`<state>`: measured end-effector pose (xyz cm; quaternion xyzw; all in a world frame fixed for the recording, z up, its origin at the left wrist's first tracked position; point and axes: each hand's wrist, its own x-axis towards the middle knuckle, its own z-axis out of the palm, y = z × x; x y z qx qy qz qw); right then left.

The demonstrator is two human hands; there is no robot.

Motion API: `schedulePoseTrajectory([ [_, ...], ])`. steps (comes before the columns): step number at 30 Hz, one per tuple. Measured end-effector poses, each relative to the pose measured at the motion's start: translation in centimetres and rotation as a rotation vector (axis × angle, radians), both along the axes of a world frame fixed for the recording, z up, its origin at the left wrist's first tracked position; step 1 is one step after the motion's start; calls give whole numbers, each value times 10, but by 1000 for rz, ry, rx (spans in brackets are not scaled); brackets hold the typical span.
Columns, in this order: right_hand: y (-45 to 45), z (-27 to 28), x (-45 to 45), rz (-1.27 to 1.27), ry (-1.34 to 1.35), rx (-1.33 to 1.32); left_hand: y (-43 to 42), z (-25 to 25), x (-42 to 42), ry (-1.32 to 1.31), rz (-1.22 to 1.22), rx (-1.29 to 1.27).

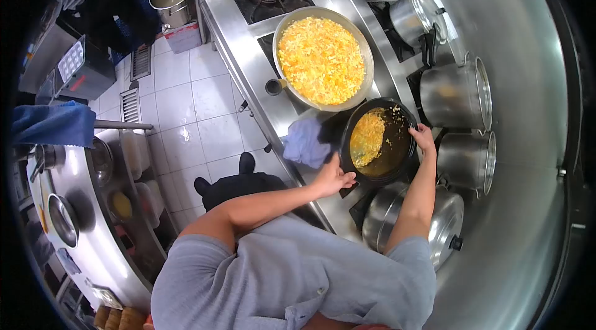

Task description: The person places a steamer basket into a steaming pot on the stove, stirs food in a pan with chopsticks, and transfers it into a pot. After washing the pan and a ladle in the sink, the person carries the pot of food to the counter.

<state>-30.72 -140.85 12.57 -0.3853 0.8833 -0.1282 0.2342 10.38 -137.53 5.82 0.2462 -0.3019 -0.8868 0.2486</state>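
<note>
A round black pan [397, 153] is between my two hands over the stove, with yellow rice [367, 137] heaped on its left side and loose grains scattered toward the back. My right hand [424, 137] grips the pan's right rim. At the lower left rim is my left hand [334, 178], its fingers closed on the edge; part of that hold is hidden. Just beyond the black pan stands a large pale pan [367, 69] full of yellow-orange rice [321, 60]. A crumpled bluish cloth [305, 142] lies left of the black pan.
A large lidded pot [382, 209] stands close to my right forearm. Metal pots [456, 94] and a pressure cooker [411, 18] line the wall side. The pale pan's handle [274, 86] points left, toward the stove edge. Behind me is a steel counter [93, 255].
</note>
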Motion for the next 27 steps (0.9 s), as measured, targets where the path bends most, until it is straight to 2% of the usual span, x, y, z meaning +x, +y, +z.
schedulePoseTrajectory([
  [2,-6,-7,-6,-15,-18,-9,1,-6,-4,-80,-41,-53],
  [6,-17,-3,-3,-13,0,10,0,-10,-6,-51,-36,-118],
  [11,-25,-11,-3,-17,-57,13,-15,6,4,-350,-212,-534],
  [14,-27,-13,-4,13,-40,30,-11,-9,-1,-319,-120,-619],
  [15,-22,-27,-23,-15,-126,-50,-13,-15,3,-286,-121,-662],
  [16,-23,-27,-25,17,25,-12,-21,-6,17,-222,-158,-623],
  [17,-30,-1,0,18,141,174,-27,-9,28,-242,-157,-625],
  [19,-23,-4,-6,49,389,-83,-37,-14,48,-761,-36,-1180],
  [21,-22,42,74,6,426,-337,-51,-15,70,-1020,132,-1459],
  [23,-12,67,141,-40,363,-617,-56,-57,73,-1034,126,-1596],
  [25,5,97,220,-84,357,-711,-61,-100,77,-1072,148,-1735],
  [27,27,102,264,-111,358,-813,-71,-120,81,-895,-105,-1770],
])
